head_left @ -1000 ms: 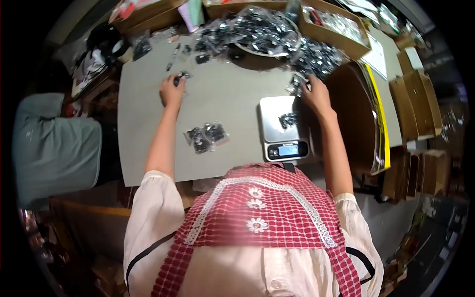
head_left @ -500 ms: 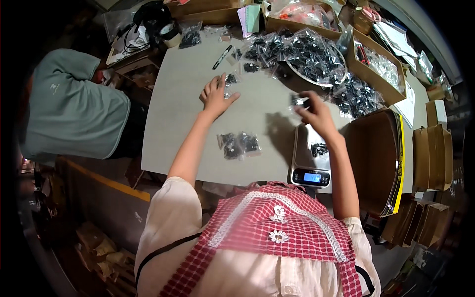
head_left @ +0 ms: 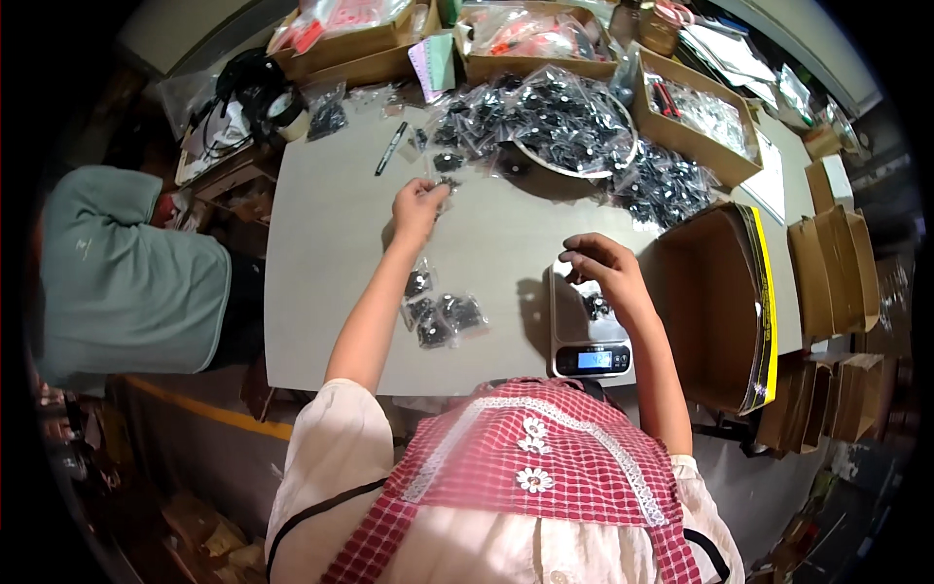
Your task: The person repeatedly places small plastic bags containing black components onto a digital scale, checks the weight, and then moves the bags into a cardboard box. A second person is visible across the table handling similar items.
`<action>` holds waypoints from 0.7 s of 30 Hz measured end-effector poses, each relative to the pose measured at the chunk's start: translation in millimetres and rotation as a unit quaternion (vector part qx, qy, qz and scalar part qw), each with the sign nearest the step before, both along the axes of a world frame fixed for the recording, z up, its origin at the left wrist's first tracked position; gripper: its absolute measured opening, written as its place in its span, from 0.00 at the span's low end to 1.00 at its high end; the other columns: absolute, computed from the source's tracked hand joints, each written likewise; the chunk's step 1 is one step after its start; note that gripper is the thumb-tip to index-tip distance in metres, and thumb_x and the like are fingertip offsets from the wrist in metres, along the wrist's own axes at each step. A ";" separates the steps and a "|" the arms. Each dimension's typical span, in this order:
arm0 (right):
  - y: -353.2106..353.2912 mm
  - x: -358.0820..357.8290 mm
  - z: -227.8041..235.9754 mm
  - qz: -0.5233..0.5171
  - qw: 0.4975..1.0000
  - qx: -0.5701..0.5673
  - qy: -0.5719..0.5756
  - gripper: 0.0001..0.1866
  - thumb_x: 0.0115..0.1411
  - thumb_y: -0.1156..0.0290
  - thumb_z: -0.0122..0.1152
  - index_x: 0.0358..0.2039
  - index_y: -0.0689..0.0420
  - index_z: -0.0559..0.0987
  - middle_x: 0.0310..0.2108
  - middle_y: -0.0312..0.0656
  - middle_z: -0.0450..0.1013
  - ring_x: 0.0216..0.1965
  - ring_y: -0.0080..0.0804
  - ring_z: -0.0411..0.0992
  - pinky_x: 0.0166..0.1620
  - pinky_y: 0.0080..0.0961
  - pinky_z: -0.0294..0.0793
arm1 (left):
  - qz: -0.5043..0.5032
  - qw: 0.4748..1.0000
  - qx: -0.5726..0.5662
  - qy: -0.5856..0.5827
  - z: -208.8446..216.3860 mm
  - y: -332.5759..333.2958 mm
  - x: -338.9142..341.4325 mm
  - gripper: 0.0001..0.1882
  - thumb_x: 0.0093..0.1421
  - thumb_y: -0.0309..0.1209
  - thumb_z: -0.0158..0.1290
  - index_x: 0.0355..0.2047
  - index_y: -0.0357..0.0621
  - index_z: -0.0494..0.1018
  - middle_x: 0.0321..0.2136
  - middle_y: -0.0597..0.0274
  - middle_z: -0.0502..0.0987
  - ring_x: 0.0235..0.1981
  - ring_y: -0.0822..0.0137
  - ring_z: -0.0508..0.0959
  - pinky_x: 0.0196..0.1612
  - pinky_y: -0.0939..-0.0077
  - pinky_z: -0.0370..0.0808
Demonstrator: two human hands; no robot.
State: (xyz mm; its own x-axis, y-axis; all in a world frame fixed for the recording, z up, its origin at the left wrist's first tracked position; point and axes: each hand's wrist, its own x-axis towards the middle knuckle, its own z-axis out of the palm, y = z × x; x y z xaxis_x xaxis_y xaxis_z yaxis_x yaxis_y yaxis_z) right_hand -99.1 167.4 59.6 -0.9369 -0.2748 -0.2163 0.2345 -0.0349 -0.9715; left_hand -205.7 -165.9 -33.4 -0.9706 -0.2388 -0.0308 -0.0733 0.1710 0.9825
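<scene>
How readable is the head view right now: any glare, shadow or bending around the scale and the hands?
Head view: light is even over the grey table; the clear bags glint; the right hand hangs above the scale, which casts a soft shadow to its left; its display is lit, digits too small to read; the left hand looks sharp; fisheye bends the table edges, corners black.

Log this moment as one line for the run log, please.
left hand: holds a small clear bag | right hand: over the scale, small dark parts on its pan | filled bags lie between the arms
</scene>
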 end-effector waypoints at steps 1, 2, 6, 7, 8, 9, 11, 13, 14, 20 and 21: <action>2.6 -0.1 -1.9 -0.002 1.000 -0.001 0.012 0.15 0.66 0.73 0.60 0.52 0.63 0.77 0.42 0.42 0.80 0.35 0.24 0.76 0.41 0.23 0.77 | -0.042 0.986 0.153 -0.050 7.4 7.8 -1.2 0.11 0.57 0.36 0.63 0.33 0.42 0.78 0.24 0.67 0.76 0.22 0.72 0.73 0.28 0.73 0.72; 4.4 0.2 -0.7 -0.013 1.000 -0.010 0.003 0.15 0.67 0.70 0.59 0.52 0.63 0.77 0.42 0.42 0.80 0.34 0.24 0.75 0.41 0.23 0.77 | -0.065 0.973 0.205 -0.079 34.2 28.8 8.8 0.10 0.58 0.35 0.62 0.34 0.42 0.78 0.25 0.72 0.73 0.22 0.79 0.70 0.24 0.79 0.68; 3.9 9.9 27.2 -0.004 0.998 -0.026 -0.056 0.22 0.73 0.56 0.52 0.57 0.61 0.74 0.42 0.43 0.79 0.32 0.25 0.77 0.34 0.23 0.79 | -0.237 0.952 0.176 -0.081 91.8 96.1 64.8 0.12 0.57 0.35 0.64 0.36 0.40 0.79 0.27 0.70 0.75 0.25 0.78 0.72 0.28 0.81 0.67; 5.9 12.1 30.4 0.004 0.996 -0.041 -0.074 0.23 0.73 0.55 0.52 0.57 0.61 0.73 0.42 0.43 0.79 0.31 0.26 0.77 0.32 0.23 0.80 | -0.271 0.947 0.162 -0.061 95.0 112.6 75.9 0.14 0.57 0.36 0.64 0.36 0.38 0.80 0.28 0.69 0.77 0.27 0.78 0.73 0.28 0.82 0.67; 10.3 14.4 25.0 0.004 0.997 -0.053 -0.064 0.25 0.73 0.53 0.51 0.57 0.62 0.73 0.37 0.43 0.78 0.29 0.27 0.77 0.31 0.23 0.80 | -0.297 0.944 0.130 -0.067 92.1 126.8 82.4 0.16 0.57 0.36 0.65 0.38 0.36 0.79 0.29 0.67 0.78 0.29 0.78 0.74 0.31 0.82 0.69; 12.8 17.5 31.5 -0.008 0.997 -0.043 -0.056 0.21 0.72 0.58 0.54 0.54 0.64 0.74 0.32 0.42 0.77 0.28 0.27 0.77 0.31 0.22 0.79 | -0.325 0.935 0.132 -0.058 101.5 142.1 91.7 0.15 0.57 0.35 0.65 0.39 0.36 0.79 0.29 0.65 0.78 0.29 0.77 0.75 0.32 0.82 0.70; 32.6 18.7 11.0 -0.049 0.997 -0.052 -0.020 0.17 0.69 0.66 0.58 0.51 0.65 0.75 0.30 0.41 0.77 0.27 0.26 0.77 0.31 0.22 0.78 | -0.349 0.916 0.193 -0.038 97.1 168.8 100.2 0.15 0.58 0.33 0.65 0.41 0.36 0.79 0.30 0.65 0.79 0.29 0.77 0.75 0.32 0.82 0.71; 44.5 29.7 9.0 -0.149 0.986 -0.080 -0.005 0.15 0.65 0.71 0.61 0.49 0.65 0.77 0.32 0.41 0.77 0.27 0.27 0.77 0.31 0.20 0.77 | -0.327 0.920 0.212 -0.043 92.4 181.2 99.6 0.14 0.59 0.33 0.64 0.41 0.37 0.80 0.29 0.65 0.79 0.28 0.77 0.75 0.31 0.81 0.71; 52.4 37.1 11.8 -0.202 0.976 -0.083 -0.015 0.15 0.65 0.70 0.61 0.49 0.64 0.77 0.33 0.41 0.77 0.27 0.26 0.77 0.31 0.19 0.76 | -0.316 0.921 0.222 -0.046 89.2 185.9 99.7 0.13 0.59 0.33 0.64 0.40 0.38 0.81 0.29 0.65 0.79 0.27 0.76 0.75 0.31 0.81 0.71; 135.1 68.6 -42.2 -0.313 0.929 -0.176 -0.091 0.15 0.67 0.67 0.60 0.50 0.63 0.78 0.37 0.42 0.79 0.33 0.27 0.78 0.37 0.21 0.78 | -0.326 0.938 -0.118 0.027 51.7 193.0 120.6 0.14 0.60 0.40 0.62 0.40 0.43 0.82 0.26 0.62 0.80 0.28 0.70 0.78 0.35 0.73 0.74; 136.8 70.8 -50.5 -0.328 0.925 -0.172 -0.090 0.15 0.67 0.67 0.60 0.49 0.63 0.78 0.38 0.42 0.79 0.34 0.28 0.78 0.38 0.22 0.78 | -0.327 0.929 -0.168 0.040 52.4 195.7 125.9 0.14 0.59 0.41 0.62 0.40 0.45 0.83 0.25 0.61 0.80 0.27 0.69 0.78 0.34 0.72 0.74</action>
State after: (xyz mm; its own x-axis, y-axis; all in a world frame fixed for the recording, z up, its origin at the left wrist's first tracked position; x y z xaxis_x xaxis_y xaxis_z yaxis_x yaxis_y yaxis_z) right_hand -28.3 304.2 9.1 -0.8838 0.2573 -0.3908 0.2109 -0.5266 -0.8236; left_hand -79.8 29.8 19.0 -0.9072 0.4204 0.0162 0.2248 0.4520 0.8633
